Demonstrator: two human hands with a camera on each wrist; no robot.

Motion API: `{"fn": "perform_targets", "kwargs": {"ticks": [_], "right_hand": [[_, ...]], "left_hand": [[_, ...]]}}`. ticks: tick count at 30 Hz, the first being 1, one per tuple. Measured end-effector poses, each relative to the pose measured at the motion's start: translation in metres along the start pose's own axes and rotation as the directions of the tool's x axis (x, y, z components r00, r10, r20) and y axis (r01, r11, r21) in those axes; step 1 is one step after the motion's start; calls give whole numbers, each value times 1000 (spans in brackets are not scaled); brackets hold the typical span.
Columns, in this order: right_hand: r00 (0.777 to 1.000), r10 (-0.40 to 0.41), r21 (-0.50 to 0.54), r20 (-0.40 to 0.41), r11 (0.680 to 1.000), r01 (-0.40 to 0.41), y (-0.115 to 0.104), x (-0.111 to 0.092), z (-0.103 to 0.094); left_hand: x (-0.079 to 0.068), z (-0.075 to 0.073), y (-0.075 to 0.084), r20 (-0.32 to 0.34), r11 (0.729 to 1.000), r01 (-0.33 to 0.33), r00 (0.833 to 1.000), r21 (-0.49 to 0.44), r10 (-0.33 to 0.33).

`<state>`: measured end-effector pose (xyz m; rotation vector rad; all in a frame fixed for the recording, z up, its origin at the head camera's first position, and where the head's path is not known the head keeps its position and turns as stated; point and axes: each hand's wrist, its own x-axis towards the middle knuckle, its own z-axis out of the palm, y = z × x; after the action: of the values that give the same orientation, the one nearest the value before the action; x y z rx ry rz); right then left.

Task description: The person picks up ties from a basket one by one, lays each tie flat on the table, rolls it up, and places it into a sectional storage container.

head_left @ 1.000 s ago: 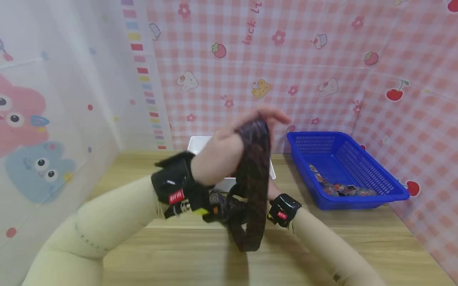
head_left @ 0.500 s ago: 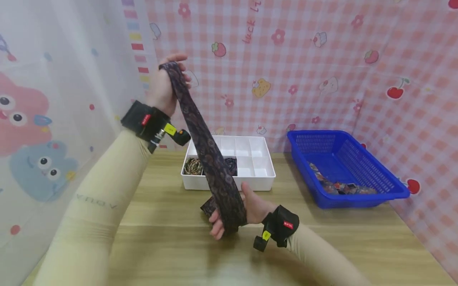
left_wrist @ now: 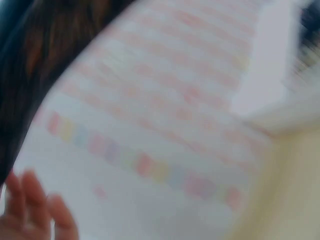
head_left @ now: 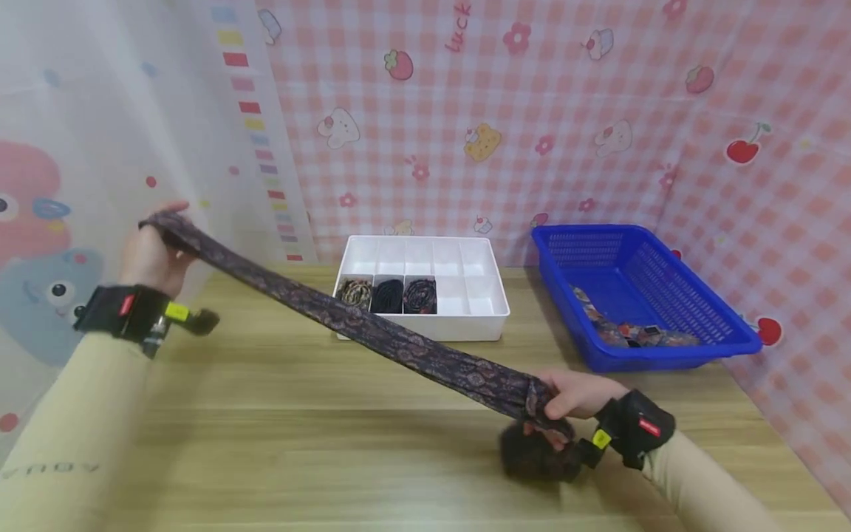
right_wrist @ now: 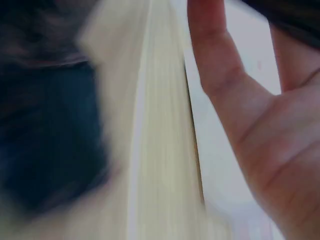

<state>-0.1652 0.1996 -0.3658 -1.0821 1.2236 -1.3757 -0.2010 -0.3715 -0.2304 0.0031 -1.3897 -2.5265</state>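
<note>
A long dark patterned necktie stretches slantwise between my two hands, high at the left and low at the right. My left hand, raised by the left curtain, grips the narrower end, which laps over it. My right hand holds the wider part under its thumb, low over the table. Below that hand hangs a bunched, blurred dark part of the cloth. The left wrist view has blurred dark fabric above curled fingertips; the right wrist view has hanging dark cloth beside my fingers.
A white divided box stands at the back, with rolled dark and patterned cloths in three front compartments. Right of it sits a blue mesh basket with small patterned packets inside. Printed curtains border the wooden table.
My left hand has swung up, then left and down, while my right hand has moved right. The necktie, looped at first, is now pulled out long. The view has tilted slightly downward.
</note>
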Motion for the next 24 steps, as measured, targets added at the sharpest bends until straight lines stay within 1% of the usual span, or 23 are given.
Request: {"fn": "perform_targets", "kwargs": {"ticks": [1, 2, 3, 4, 5, 6, 7, 8, 9, 10, 11, 12, 13, 14, 15, 16, 17, 18, 19, 20, 22, 23, 24], "right_hand": [[996, 42, -35, -81, 998, -45, -4, -19, -1], [984, 80, -71, -160, 993, -92, -8, -37, -2], [965, 109, -114, -239, 984, -139, -13, -54, -2], [939, 137, -164, -315, 967, -196, -18, -70, -3], [911, 152, -222, -384, 942, -251, -23, -83, -3], [877, 167, -273, -450, 910, -313, -26, -95, -4], [842, 180, -317, -509, 870, -378, -29, -106, -4], [806, 183, -357, -563, 826, -437, -30, -114, -4], [773, 172, -403, -611, 773, -490, -30, -120, -5], [739, 170, -428, -651, 722, -543, -28, -124, -5], [716, 146, -465, -683, 669, -580, -24, -127, -6], [695, 110, -502, -711, 612, -611, -19, -128, -7], [672, 78, -529, -737, 552, -644, -14, -128, -7], [649, 48, -547, -759, 494, -676, -8, -128, -8], [626, 23, -554, -779, 442, -706, -2, -128, -10], [606, 8, -551, -796, 407, -729, 3, -128, -11], [580, -2, -537, -814, 381, -752, 8, -129, -13], [551, -11, -516, -835, 364, -775, 13, -131, -15], [525, -25, -498, -851, 357, -790, 17, -133, -17], [509, -52, -493, -859, 347, -797, 21, -136, -19], [478, -122, -490, -870, 329, -807, 28, -143, -23], [459, -158, -486, -874, 315, -816, 30, -146, -24], [446, -195, -486, -873, 295, -822, 32, -149, -24]], "left_hand": [[-7, -17, -10, 93, 998, 8, 996, 59, -13], [-14, -33, -20, 182, 992, 4, 983, 129, -28], [-20, -49, -30, 293, 984, -2, 955, 179, -51], [-26, -62, -39, 390, 969, -27, 918, 247, -74], [-32, -74, -47, 479, 947, -58, 872, 315, -106], [-38, -85, -53, 558, 930, -77, 817, 359, -148], [-43, -93, -58, 612, 906, -98, 766, 412, -196], [-48, -101, -63, 648, 881, -105, 718, 462, -255], [-53, -106, -66, 671, 852, -117, 674, 511, -309], [-57, -110, -69, 676, 816, -137, 644, 562, -358], [-60, -112, -71, 672, 777, -152, 619, 610, -406], [-62, -113, -74, 658, 737, -168, 605, 655, -448], [-64, -113, -76, 634, 681, -200, 609, 705, -478], [-65, -113, -79, 599, 613, -230, 620, 756, -506], [-66, -112, -82, 563, 548, -255, 642, 797, -520], [-66, -113, -87, 530, 493, -269, 664, 827, -527], [-66, -113, -90, 508, 440, -292, 679, 849, -530], [-67, -113, -93, 482, 381, -312, 701, 870, -526], [-68, -114, -96, 462, 328, -332, 718, 885, -520], [-69, -115, -99, 452, 297, -343, 729, 891, -514], [-71, -118, -104, 456, 265, -372, 740, 890, -494], [-72, -118, -105, 462, 247, -390, 742, 887, -486], [-72, -120, -106, 451, 227, -389, 751, 893, -483]]}}
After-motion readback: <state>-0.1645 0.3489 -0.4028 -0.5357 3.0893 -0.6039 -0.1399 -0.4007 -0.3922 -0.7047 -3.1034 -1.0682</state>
